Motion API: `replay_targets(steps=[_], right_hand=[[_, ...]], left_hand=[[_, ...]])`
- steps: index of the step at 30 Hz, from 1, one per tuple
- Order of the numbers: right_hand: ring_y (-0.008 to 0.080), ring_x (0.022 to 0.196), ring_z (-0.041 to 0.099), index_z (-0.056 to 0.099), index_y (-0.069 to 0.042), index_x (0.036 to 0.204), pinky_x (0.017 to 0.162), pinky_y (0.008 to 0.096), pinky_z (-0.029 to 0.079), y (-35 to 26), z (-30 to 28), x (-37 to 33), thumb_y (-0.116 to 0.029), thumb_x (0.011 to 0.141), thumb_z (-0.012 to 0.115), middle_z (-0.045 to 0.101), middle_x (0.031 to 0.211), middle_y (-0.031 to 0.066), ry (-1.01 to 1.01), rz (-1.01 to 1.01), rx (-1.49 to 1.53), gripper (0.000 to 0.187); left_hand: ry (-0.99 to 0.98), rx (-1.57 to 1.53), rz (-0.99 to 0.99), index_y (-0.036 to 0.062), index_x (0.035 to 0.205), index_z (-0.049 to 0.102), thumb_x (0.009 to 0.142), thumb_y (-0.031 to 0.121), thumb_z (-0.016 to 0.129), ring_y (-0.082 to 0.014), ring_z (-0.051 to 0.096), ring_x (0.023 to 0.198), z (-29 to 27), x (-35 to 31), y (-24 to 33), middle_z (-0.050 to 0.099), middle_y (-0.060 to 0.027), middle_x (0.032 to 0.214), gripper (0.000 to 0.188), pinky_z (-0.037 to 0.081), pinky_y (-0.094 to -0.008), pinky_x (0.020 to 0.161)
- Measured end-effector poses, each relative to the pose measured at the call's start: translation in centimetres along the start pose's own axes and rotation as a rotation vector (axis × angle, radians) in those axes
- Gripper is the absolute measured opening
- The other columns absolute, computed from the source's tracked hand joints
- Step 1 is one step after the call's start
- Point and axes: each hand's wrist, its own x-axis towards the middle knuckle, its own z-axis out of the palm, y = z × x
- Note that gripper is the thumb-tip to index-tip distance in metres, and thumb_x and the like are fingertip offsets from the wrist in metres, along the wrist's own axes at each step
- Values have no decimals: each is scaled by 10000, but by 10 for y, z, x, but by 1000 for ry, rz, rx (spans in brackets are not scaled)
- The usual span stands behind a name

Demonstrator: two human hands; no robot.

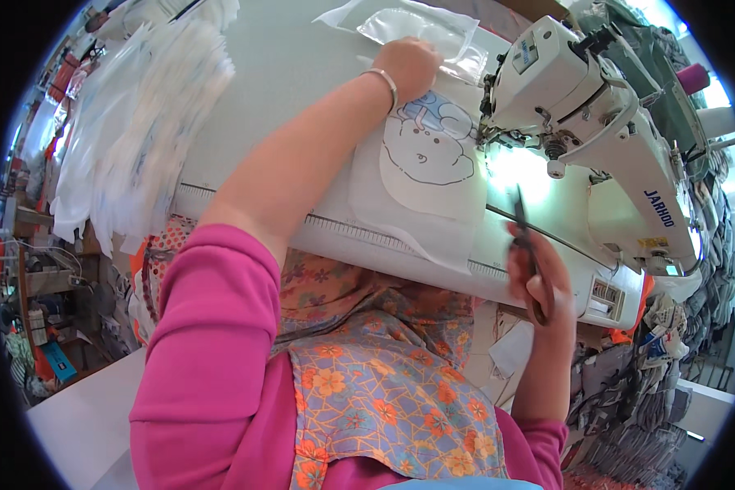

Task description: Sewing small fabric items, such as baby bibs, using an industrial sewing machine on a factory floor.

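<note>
A white fabric piece [416,184] printed with a cartoon face and a blue shape lies on the sewing table, its far right side at the sewing machine's [539,77] needle area. My left hand [412,69] is curled at the far end of this piece, beside clear plastic pouches [420,31]. Its fingers point away, so what they grip is hidden. In my right hand [539,269] is a pair of dark scissors [521,214], held in front of the lit needle area with the blades pointing away from me. The scissors touch nothing I can see.
A pile of thin white sheets [139,122] hangs over the table's left side. A ruler strip [359,231] runs along the front edge. Purple thread [692,78] stands on the machine's right, and grey fabric bundles [710,220] are heaped beyond it.
</note>
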Motion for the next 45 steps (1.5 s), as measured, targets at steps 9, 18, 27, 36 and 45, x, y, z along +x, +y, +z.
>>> replay_targets(steps=[9,18,27,36,45], right_hand=[[136,587,469,515,27,1115,650,361,498,-8,87,149,-452,977,466,473,689,26,271,59,566,501],[112,558,449,511,19,1079,569,297,440,6,93,173,-417,961,535,439,659,-9,388,-44,703,452],[67,405,340,535,-22,1232,364,212,282,13,43,61,-366,975,497,392,579,-44,229,41,111,431],[71,413,391,418,53,1365,432,202,383,36,-19,-20,-337,986,490,425,596,-11,349,24,62,548],[67,435,409,471,54,1320,389,191,306,27,-6,-37,-288,938,559,442,606,-10,472,-44,-16,521]], left_hand=[[262,-16,-13,78,843,643,772,132,622,-222,616,916,-15,-13,-2,644,-44,940,92,527,-356,791],[303,-28,-20,74,827,637,764,131,629,-226,623,881,-26,-13,-4,650,-51,893,85,526,-360,765],[836,-561,-291,11,987,609,816,5,612,-267,604,696,-161,-187,5,617,-130,827,171,483,-351,637],[-265,119,-807,35,949,633,836,56,559,-375,617,859,-194,-451,-52,634,-189,920,137,495,-423,753],[-386,-645,-1368,-14,1140,580,899,159,543,-316,661,807,15,-535,-42,633,-197,1013,299,541,-419,731]])
